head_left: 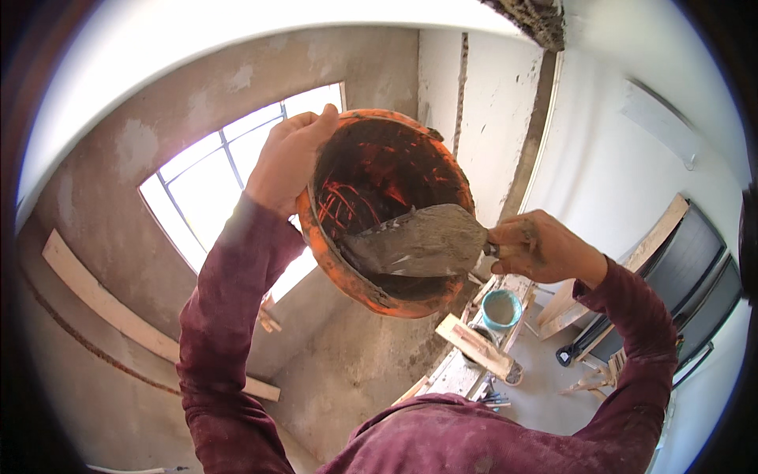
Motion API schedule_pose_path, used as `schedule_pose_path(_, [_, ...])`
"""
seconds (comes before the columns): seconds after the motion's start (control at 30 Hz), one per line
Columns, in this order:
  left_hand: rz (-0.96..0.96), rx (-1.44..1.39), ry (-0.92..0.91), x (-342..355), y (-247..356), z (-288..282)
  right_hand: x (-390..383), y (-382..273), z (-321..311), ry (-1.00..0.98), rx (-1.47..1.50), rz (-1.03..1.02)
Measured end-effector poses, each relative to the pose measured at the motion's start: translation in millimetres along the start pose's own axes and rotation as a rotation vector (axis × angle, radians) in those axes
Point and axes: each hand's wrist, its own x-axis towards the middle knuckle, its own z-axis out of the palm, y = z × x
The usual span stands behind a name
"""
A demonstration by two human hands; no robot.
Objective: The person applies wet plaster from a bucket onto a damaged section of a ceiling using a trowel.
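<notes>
An orange bucket, smeared with grey mortar inside and along its rim, is tilted so that its mouth faces me. My left hand is closed over the bucket's upper left rim, thumb on top. In my right hand is the handle of a trowel. Its blade, coated in grey mortar, reaches across the lower right rim into the bucket's mouth. Dark residue with orange streaks covers the bucket's inner wall. Most of the trowel's handle is hidden by my fingers.
Below, a plank platform carries a teal bucket and a wooden board. A barred window is at left, near a long plank. Dark panels and timber lean at right. The white ceiling is close overhead.
</notes>
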Motion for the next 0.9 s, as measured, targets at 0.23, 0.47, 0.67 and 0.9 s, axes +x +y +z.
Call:
schedule_pose_path(0.23, [0.067, -0.406, -0.028, 32.5, 15.2, -9.3, -43.6, -56.3, -61.3, 0.17, -0.236, 0.127])
schedule_pose_path(0.47, [0.074, -0.52, -0.12, 46.9, 57.6, 31.7, -80.5, -143.3, -123.8, 0.493, -0.191, 0.441])
schedule_pose_path(0.67, [0.148, -0.545, -0.114, 63.9, 86.0, 48.8, -71.3, -209.9, -170.2, 0.546, -0.497, 0.538])
schedule_pose_path(0.9, [0.154, -0.731, -0.198, 83.8, 91.1, 63.5, -42.9, -246.7, -193.8, 0.546, -0.665, 0.561])
